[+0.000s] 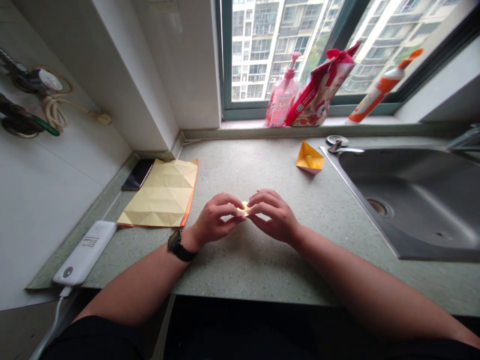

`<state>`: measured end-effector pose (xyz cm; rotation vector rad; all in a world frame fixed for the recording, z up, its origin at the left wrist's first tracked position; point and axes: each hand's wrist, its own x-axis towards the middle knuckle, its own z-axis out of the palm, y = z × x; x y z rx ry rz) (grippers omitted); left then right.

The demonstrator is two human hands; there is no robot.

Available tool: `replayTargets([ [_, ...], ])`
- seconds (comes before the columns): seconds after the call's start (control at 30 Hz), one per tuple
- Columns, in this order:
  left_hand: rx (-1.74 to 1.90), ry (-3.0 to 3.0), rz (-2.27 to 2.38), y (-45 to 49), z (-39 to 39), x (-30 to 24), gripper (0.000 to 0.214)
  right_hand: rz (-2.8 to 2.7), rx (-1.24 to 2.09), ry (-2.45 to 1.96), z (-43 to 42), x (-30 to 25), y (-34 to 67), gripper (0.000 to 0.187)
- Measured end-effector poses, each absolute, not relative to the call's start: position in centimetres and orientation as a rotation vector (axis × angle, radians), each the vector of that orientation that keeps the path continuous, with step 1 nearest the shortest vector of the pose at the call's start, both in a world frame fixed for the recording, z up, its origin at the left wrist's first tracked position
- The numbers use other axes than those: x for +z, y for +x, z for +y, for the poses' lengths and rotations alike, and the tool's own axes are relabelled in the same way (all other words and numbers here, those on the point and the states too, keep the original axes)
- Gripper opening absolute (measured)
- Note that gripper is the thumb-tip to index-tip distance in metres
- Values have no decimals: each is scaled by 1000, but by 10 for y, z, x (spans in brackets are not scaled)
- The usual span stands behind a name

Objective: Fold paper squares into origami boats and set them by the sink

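My left hand (217, 218) and my right hand (271, 215) meet over the stone countertop (247, 260), pinching a small piece of folded yellow paper (244, 208) between their fingertips. Most of that piece is hidden by my fingers. To the left of my left hand lies a creased sheet of yellow paper (159, 193) with a red-orange edge. Beyond my right hand sits a folded yellow paper shape (309, 158) with a pink underside. A black watch (178, 245) is on my left wrist.
A steel sink (408, 200) with a faucet fills the right side. A white power bank (85, 252) and a dark phone (137, 174) lie on the left. A pink pump bottle (283, 95), a red bag (318, 90) and an orange-capped bottle (378, 90) stand along the windowsill.
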<state>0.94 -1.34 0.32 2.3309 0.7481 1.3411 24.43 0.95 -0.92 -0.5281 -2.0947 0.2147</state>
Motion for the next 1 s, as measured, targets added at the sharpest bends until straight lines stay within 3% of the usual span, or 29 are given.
replayTargets([
  [0.67,1391,2054,836,6,-12,4,17,-1900,691,-614,16,-8,255,14],
  [1.0,1490,1883,988,3,-4,-3,22,-1674,741,-726,24,-11,263,16],
])
